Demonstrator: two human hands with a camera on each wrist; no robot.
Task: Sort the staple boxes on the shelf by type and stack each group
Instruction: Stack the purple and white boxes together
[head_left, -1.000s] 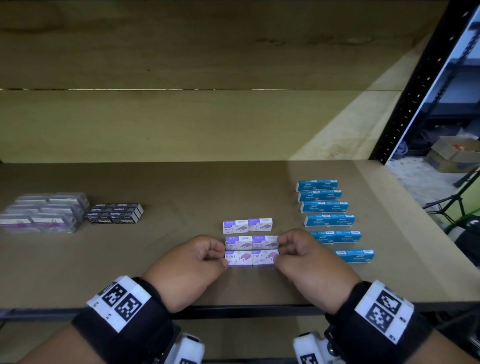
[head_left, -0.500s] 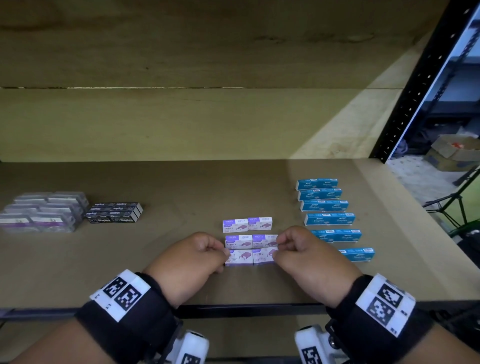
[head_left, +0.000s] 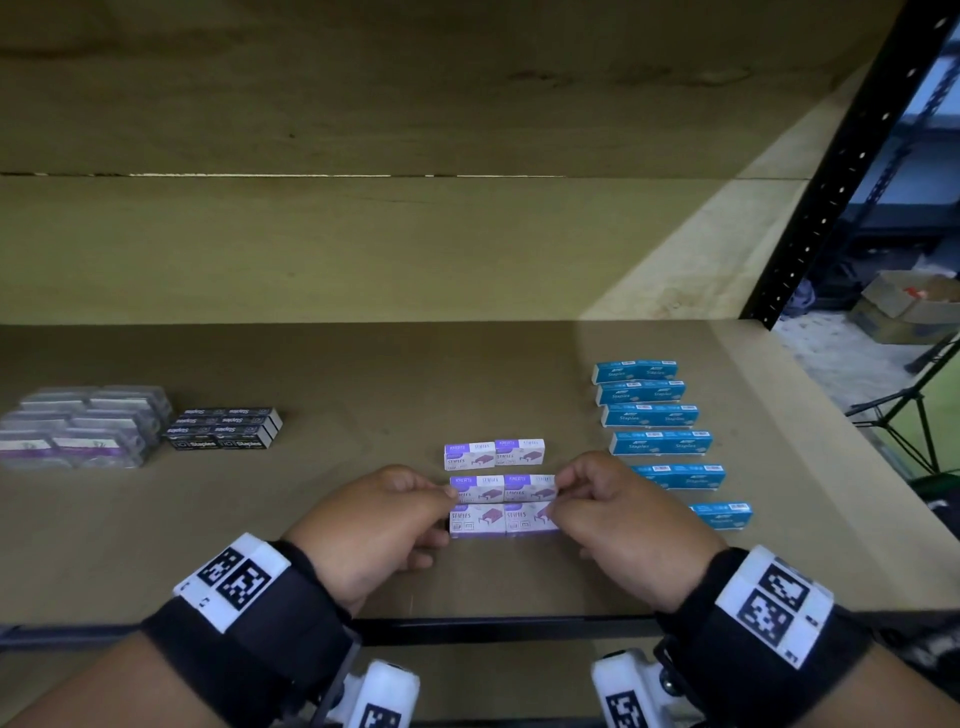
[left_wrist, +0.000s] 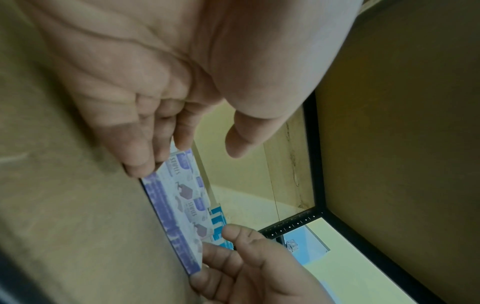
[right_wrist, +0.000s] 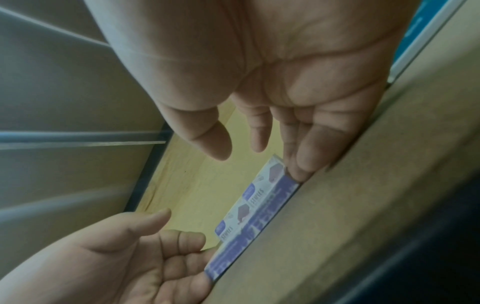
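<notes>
The middle box rows (head_left: 501, 488) lie between left stacks (head_left: 83, 428) and right column (head_left: 660, 441).

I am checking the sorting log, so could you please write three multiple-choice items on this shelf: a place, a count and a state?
1. Where do the blue boxes lie relative to the purple-and-white boxes?
A. To their left
B. To their right
C. On top of them

2. How many rows do the purple-and-white boxes form?
A. Two
B. Three
C. Five

3. What are the left hand and right hand doing?
A. Their fingertips touch opposite ends of near purple-and-white boxes
B. Both hang clear of every box
C. Each lifts a blue box

1 B: the blue column lies to the right.
2 B: the head view shows three rows of two.
3 A: both wrist views show fingertips on the row's ends.
</notes>
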